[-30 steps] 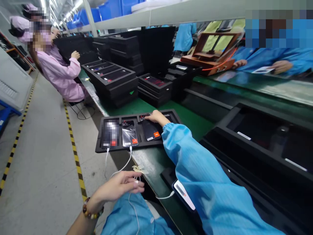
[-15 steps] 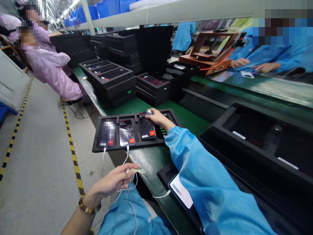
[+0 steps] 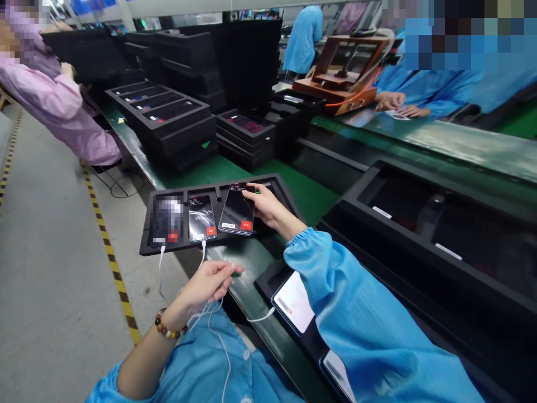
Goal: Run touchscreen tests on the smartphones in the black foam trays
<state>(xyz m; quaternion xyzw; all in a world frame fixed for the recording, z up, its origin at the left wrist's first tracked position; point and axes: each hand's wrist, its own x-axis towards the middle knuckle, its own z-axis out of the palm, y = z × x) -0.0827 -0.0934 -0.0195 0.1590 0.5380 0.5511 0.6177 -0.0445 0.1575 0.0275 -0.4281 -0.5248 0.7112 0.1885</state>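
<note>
My right hand [image 3: 268,206] grips a smartphone [image 3: 235,211] by its upper right side, tilted and lifted above the black foam tray [image 3: 145,242]. Its dark screen carries a red-orange box in the lower corner. Two more phones lie in the tray's left compartments: a phone with a film over it [image 3: 202,215] and a partly blurred phone [image 3: 165,221]. White cables are plugged into the lower ends of both. Below the tray, my left hand [image 3: 212,280] is closed, fingers curled over loose white cables [image 3: 218,336]; the cable ends there are hidden.
Foam trays of phones [image 3: 168,126] are stacked on the green bench [image 3: 235,184]. Nearer, a cabled phone with a white label [image 3: 293,302] lies beside my right sleeve. Large black trays [image 3: 403,218] fill the right. Co-workers sit left and across, near a wooden fixture [image 3: 335,84].
My right hand has raised and tilted the phone out of its compartment. My left hand has turned, and the pale yellowish tab at its fingertips no longer shows. The whole view has shifted.
</note>
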